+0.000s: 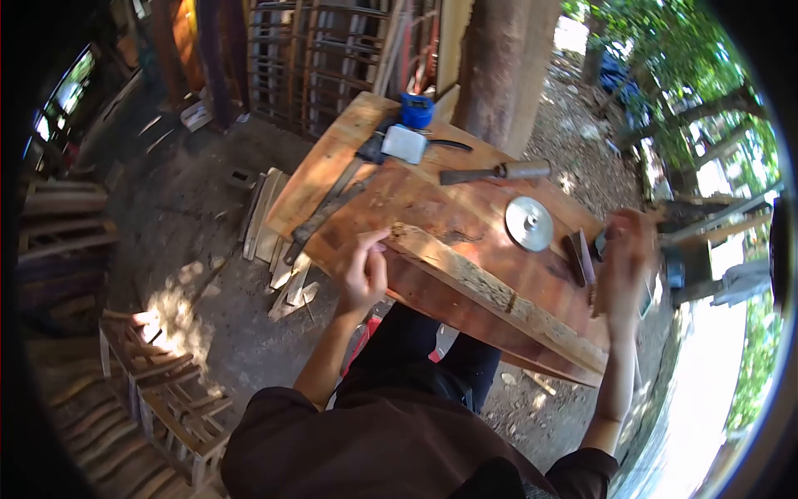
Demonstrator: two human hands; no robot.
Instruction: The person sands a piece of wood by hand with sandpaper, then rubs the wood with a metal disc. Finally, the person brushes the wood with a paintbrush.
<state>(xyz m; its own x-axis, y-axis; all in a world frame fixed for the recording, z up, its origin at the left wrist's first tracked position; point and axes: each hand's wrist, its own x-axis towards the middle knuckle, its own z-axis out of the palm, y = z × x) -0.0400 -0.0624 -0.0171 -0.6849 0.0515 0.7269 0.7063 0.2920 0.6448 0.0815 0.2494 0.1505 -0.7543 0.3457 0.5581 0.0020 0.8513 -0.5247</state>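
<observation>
A long, rough wooden strip (470, 279) lies along the near edge of a wooden worktable (416, 200), with a worn, pitted patch and a dark notch on its face. At its left end, my left hand (364, 270) has its fingers curled and fingertips right at the wood. My right hand (628, 258) is raised over the table's right end, smeared by motion. Left of it lies a dark, narrow, flat piece (579, 258). Nearby on the tabletop are a round metal disc (529, 223) and a wooden-handled chisel (497, 172).
Toward the back of the table are a hammer (332, 204), a blue tape measure (416, 111) and a pale square block (405, 145). A thick post (503, 75) stands behind. Cut boards (264, 216) are stacked left of the table, and wooden frames (158, 382) farther left.
</observation>
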